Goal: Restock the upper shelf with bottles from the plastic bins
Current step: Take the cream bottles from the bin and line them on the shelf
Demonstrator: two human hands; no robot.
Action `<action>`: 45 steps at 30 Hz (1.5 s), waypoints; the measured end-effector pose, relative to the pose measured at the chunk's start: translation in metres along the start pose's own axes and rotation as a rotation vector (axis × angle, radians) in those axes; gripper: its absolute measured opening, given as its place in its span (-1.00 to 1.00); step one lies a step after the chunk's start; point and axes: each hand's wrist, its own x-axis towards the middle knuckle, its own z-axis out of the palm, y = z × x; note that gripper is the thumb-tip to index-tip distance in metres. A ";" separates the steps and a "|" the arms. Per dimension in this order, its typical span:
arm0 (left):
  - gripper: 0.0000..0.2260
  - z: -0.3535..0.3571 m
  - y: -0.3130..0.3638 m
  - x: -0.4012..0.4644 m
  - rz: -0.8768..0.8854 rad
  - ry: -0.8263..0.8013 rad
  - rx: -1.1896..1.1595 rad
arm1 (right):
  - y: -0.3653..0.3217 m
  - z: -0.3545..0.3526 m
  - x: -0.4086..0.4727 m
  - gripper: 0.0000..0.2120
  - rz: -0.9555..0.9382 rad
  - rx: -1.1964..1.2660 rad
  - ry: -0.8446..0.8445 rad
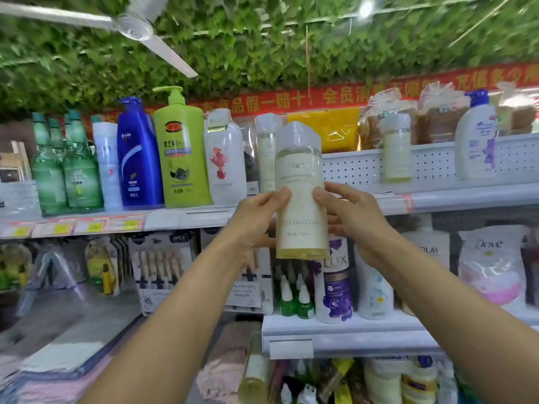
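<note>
My left hand (256, 220) and my right hand (354, 218) gripped one tall pale-yellow bottle (300, 193) between them, the left thumb curled onto its label from one side, the right thumb and fingers wrapped round the other. I held it upright, its clear-wrapped cap at the top, raised in front of the edge of the upper shelf (455, 199), its base hanging below that edge. Just behind it on the shelf stood a matching bottle (267, 153), and another of the same kind (397, 150) stood farther to the right, beside a white pump bottle (477, 138). To the left in a row stood a white bottle with a red motif (224, 158), a lime-green pump bottle (180, 150), a blue pump bottle (138, 153) and green bottles (65, 167). Yellow price tags (75, 227) lined the shelf front there. On the lower shelf (344, 328) stood a purple Lux bottle (337, 284) and a Dove refill pouch (490, 263). Above ran a red banner (291, 99), leafy green ceiling cover (262, 45) and a white ceiling fan (132, 24).
</note>
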 end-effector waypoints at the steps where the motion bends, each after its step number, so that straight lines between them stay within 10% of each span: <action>1: -0.69 -0.004 0.005 0.004 0.011 0.010 0.009 | -0.004 0.005 0.007 -0.89 -0.010 0.001 -0.001; 36: -0.67 -0.034 0.012 0.144 0.092 0.036 0.001 | 0.023 0.040 0.169 -0.59 -0.014 -0.070 -0.165; 45: -0.11 -0.024 0.005 0.144 0.142 0.047 0.321 | 0.029 0.046 0.177 -0.30 -0.006 -0.269 -0.242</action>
